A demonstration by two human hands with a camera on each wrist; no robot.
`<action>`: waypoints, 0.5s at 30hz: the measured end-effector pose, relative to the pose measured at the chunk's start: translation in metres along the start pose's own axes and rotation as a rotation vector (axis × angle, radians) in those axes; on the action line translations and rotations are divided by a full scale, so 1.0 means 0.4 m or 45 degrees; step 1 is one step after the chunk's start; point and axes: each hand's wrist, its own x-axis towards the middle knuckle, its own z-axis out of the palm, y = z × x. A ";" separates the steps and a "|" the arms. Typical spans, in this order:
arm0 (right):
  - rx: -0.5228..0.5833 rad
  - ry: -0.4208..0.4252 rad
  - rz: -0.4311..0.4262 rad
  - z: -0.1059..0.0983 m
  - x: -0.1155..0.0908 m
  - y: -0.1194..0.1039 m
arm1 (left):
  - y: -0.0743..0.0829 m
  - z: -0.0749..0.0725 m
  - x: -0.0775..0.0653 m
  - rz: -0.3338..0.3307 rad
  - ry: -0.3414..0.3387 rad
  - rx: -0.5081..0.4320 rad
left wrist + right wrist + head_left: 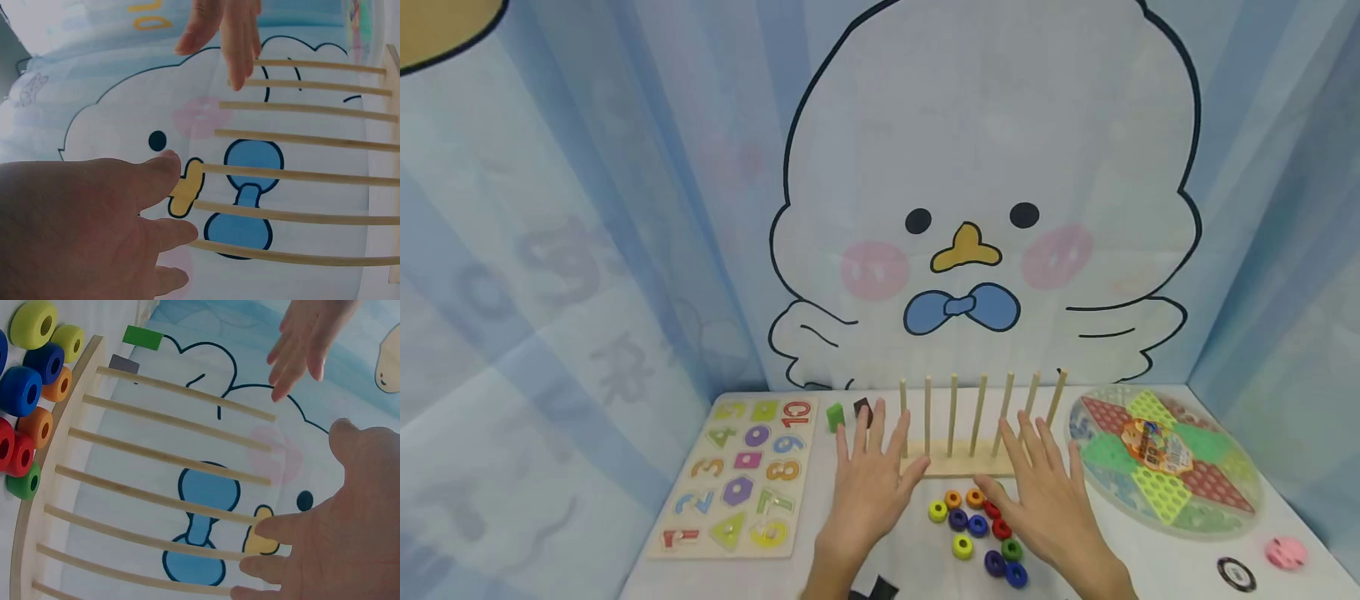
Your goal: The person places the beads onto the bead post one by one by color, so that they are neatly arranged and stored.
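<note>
Both hands hover with fingers spread and hold nothing. My left hand is before the left end of a wooden peg rack, and my right hand is before its right end. Several thin upright pegs rise from the rack's base, bare of rings. Between the hands and in front of the rack lie loose coloured rings: yellow, orange, red, green, blue and purple. The right hand partly overlaps the red rings in the head view.
At the left lies a number-and-shape puzzle board. A green block and a dark block stand behind the left hand. On the right are a round star-patterned game board, a black-and-white disc and a pink pig figure.
</note>
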 end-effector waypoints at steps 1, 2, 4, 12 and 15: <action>0.003 -0.011 0.004 0.002 -0.004 -0.001 | -0.002 0.001 -0.006 -0.003 -0.008 -0.001; 0.009 -0.020 0.005 0.004 -0.008 -0.002 | -0.004 0.002 -0.011 -0.002 -0.016 0.001; 0.032 -0.027 0.006 0.005 -0.012 -0.001 | -0.009 0.001 -0.017 0.007 -0.016 -0.003; 0.395 0.215 -0.001 0.012 0.028 0.045 | -0.071 0.019 0.045 -0.130 0.064 -0.078; 0.576 0.114 0.065 0.050 0.023 0.081 | -0.117 0.088 0.069 -0.252 -0.053 -0.177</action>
